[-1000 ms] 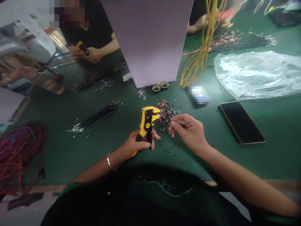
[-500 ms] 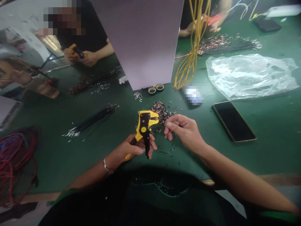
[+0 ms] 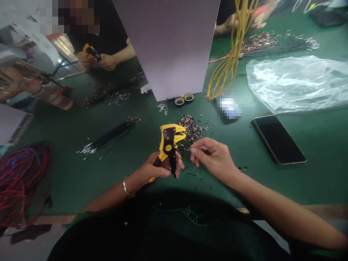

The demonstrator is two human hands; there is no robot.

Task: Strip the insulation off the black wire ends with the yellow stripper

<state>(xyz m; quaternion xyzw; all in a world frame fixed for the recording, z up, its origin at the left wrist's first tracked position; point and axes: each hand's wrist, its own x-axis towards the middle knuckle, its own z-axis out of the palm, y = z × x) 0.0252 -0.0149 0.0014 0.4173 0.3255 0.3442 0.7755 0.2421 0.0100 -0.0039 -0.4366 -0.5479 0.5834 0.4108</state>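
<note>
My left hand (image 3: 152, 169) is wrapped around the handles of a yellow and black wire stripper (image 3: 167, 143). The tool's jaws point right and look parted, with no wire clearly visible between them. Just below and right of the jaws, my right hand (image 3: 216, 156) is closed in a pinch; whatever is between its fingertips is too small to name. Behind the jaws lies a heap of short black and copper-coloured wire pieces (image 3: 192, 127). To the left rests a bundle of black wires (image 3: 112, 135) with bare, silvery ends.
A phone (image 3: 278, 139) lies at right, near a clear plastic bag (image 3: 296, 85). A tall pale panel (image 3: 174, 47) stands ahead, with two tape rolls (image 3: 184, 99) at its foot. Yellow cables (image 3: 231, 65) hang beside it. Red cables (image 3: 23, 181) lie left. Co-workers' hands (image 3: 108, 61) work across the table.
The view has shifted, so the table's things appear further right and slightly higher. My right fingertips have moved down a little relative to the stripper's jaws. The left hand keeps its hold.
</note>
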